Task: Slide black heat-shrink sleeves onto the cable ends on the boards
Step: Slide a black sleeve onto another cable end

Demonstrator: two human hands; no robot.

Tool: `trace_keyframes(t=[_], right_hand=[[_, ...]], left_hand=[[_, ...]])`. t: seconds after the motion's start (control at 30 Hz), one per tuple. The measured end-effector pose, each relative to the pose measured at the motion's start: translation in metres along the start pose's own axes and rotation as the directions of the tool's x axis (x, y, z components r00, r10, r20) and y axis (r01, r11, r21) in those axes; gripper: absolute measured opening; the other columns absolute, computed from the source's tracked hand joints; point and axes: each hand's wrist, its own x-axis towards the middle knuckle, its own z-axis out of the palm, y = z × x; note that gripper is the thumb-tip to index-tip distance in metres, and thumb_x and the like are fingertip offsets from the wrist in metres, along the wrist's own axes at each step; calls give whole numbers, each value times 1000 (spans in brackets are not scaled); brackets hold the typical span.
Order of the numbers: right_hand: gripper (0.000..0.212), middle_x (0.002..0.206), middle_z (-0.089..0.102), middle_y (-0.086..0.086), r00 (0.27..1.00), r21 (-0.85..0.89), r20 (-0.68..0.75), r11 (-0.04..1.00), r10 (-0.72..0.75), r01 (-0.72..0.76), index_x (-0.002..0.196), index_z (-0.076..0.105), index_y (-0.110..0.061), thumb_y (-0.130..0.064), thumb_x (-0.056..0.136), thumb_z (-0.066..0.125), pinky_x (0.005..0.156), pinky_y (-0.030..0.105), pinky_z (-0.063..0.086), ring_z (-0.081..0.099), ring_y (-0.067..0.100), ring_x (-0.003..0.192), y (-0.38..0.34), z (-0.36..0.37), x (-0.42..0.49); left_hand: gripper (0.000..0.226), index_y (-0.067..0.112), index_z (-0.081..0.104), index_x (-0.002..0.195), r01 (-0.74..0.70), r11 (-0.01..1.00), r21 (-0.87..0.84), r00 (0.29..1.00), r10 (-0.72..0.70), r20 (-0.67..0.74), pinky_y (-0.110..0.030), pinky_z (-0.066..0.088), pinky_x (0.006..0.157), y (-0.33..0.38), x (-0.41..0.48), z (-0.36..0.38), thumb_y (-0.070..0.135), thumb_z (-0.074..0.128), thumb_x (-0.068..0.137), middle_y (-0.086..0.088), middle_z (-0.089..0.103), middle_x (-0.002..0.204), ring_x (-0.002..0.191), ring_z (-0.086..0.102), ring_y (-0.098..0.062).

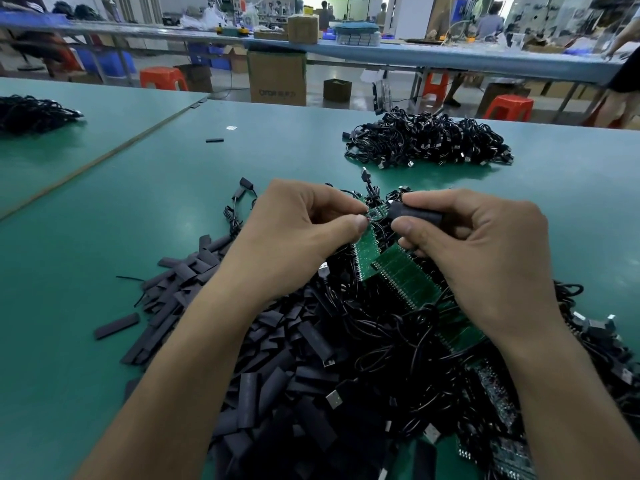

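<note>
Black sleeve (415, 213), pinched in the right hand (485, 258), lies lengthwise left-right, its mouth just right of the board end (375, 213) the left hand (298, 230) pinches.

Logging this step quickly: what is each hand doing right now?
Left hand: pinching the green board strip.
Right hand: gripping a black sleeve.

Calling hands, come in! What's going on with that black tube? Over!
Left hand pinches the green board. Right hand holds a black sleeve, its open end right by the board. Tangled cables crowd underneath.
</note>
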Motion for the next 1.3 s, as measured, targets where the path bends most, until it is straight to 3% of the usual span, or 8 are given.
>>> trace_keyframes(t=[0.17, 0.33, 0.5, 0.67, 0.9, 1.17, 1.3], right_hand=[[29, 82, 72, -22, 1000, -74, 12, 997, -16, 17, 101, 71, -38, -28, 77, 83, 71, 25, 61, 72, 0, 70, -2, -1, -1], [27, 81, 74, -22, 999, 8, 50, 1000, 4, -4, 101, 73, -34, -31, 75, 80, 69, 16, 58, 72, 1, 68, 1, -4, 0], [25, 81, 76, -15, 988, 48, 153, 999, 2, -10, 98, 73, -36, -39, 73, 74, 68, 18, 58, 73, 5, 68, 2, -7, 0], [24, 85, 77, -9, 984, 198, 178, 979, 19, -55, 97, 75, -30, -29, 73, 77, 68, 20, 59, 75, 13, 70, 6, -9, 1], [20, 81, 77, -8, 984, 211, 180, 976, 8, -46, 96, 75, -29, -28, 76, 77, 66, 19, 58, 75, 14, 69, 6, -6, 0], [16, 74, 75, 3, 984, 266, 178, 962, 8, -56, 93, 77, -21, -9, 82, 78, 62, 22, 57, 73, 19, 64, 8, -3, 0], [15, 73, 75, 3, 987, 278, 157, 958, 24, -68, 93, 76, -22, -16, 79, 78, 61, 22, 57, 73, 20, 63, 8, -4, 0]], left_hand=[[9, 28, 77, 90, -17, 1000, 12, 999, 17, 28, -16, 47, 58, -1, 0, -1, 20, 75, 89, 1, 75, 75, 62, 62, -7], [13, 27, 78, 89, -32, 999, -19, 997, 33, 71, -15, 47, 58, -2, 1, -3, 15, 74, 89, 1, 75, 74, 62, 63, -6], [12, 26, 79, 91, -30, 999, -16, 994, 31, 103, -19, 52, 66, -3, 2, -3, 15, 74, 89, -1, 76, 79, 68, 66, -7], [9, 18, 77, 93, -1, 996, -90, 994, 11, 111, -7, 42, 55, -2, 1, -2, 11, 74, 88, 3, 75, 75, 58, 61, 3], [9, 19, 77, 91, -18, 995, -103, 993, 30, 116, -13, 51, 65, 0, 0, 0, 13, 78, 85, -1, 77, 80, 70, 70, -5], [15, 20, 70, 87, 12, 992, -123, 994, 1, 111, -20, 55, 68, -2, 0, -2, 18, 83, 80, -2, 77, 77, 69, 70, -8], [12, 17, 75, 82, 71, 991, -110, 992, -59, 110, -17, 52, 65, -4, 0, -2, 28, 81, 82, -2, 77, 78, 70, 71, -10]])
